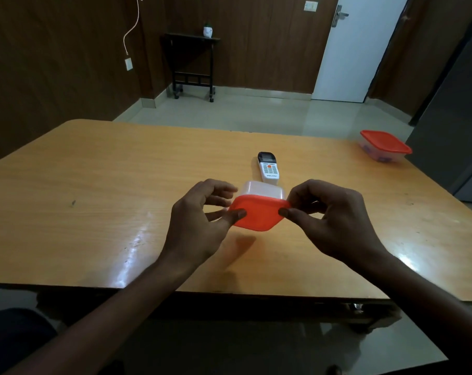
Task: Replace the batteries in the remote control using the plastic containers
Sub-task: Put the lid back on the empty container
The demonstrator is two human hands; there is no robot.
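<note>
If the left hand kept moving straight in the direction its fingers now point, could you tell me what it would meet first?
The left hand points rightward and already pinches the red-lidded container at its left edge, so that comes first. Past it, probably the right hand, which pinches the opposite edge.

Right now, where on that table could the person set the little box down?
The table is bare left of the left hand, and between the remote and the far lidded container. It is crowded at the centre, where both hands hold the small container; right hand.
</note>
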